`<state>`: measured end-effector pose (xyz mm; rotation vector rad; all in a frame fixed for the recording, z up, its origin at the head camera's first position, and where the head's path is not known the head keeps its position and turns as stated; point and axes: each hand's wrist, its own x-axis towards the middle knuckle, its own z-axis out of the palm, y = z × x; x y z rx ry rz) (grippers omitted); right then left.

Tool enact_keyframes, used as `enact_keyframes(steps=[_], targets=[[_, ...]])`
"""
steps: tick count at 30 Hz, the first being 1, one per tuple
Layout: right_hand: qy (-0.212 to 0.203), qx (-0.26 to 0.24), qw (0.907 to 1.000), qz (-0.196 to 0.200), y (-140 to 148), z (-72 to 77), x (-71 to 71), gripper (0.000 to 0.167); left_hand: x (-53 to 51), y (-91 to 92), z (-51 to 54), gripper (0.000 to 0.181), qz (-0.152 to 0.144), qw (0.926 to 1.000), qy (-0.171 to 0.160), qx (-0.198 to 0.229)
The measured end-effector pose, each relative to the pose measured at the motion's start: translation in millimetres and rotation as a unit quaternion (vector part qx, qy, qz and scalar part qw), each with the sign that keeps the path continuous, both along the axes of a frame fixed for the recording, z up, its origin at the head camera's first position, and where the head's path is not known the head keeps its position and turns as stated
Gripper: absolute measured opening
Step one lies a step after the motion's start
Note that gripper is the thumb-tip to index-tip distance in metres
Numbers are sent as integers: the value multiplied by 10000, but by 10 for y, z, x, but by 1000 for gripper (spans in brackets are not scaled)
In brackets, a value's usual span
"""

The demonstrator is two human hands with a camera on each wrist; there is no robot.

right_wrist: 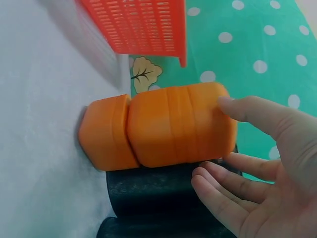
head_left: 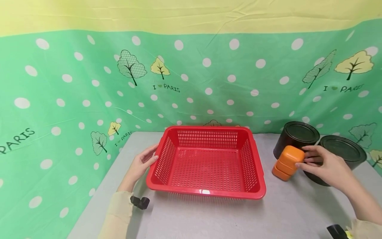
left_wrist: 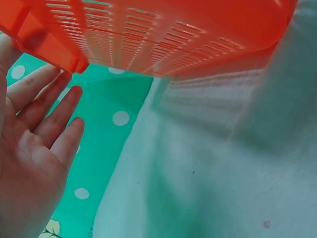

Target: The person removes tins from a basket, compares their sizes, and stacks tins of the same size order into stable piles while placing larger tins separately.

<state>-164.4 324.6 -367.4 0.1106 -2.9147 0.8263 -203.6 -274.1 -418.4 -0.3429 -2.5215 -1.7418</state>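
Note:
A red plastic basket [head_left: 206, 195] with slotted walls stands on the table. My left hand [head_left: 144, 162] is at its left side, the thumb over the rim and the fingers fairly straight beneath it. At the right, my right hand [head_left: 323, 166] holds a small orange rounded box [head_left: 291, 157] between thumb and fingers. It sits on or just above another orange box [head_left: 280, 172], slightly out of line with it. In the right wrist view, the thumb touches the far end of the held orange box [right_wrist: 181, 126], and the fingers lie along its lower side.
Two black lidded canisters, one at the back [head_left: 299, 132] and one further right [head_left: 343, 149], stand behind and beside my right hand. A green and yellow printed cloth [head_left: 191, 79] hangs behind the grey-white table [head_left: 185, 219].

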Motion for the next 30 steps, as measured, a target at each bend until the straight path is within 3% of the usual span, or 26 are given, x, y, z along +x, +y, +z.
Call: enact_keyframes(steps=[12, 17, 24, 30], targets=[[499, -204, 9983, -203, -26, 124, 67, 62, -37, -67, 51, 55, 41, 9979, 73, -646], [450, -81, 9988, -154, -88, 141, 29, 61, -44, -72, 68, 57, 44, 9973, 63, -737], [223, 500, 9985, 26, -185, 17, -31, 74, -46, -65, 51, 56, 85, 9965, 165, -816], [382, 473, 9981, -121, -177, -70, -37, 75, -47, -55, 46, 55, -10, 9973, 205, -705]])
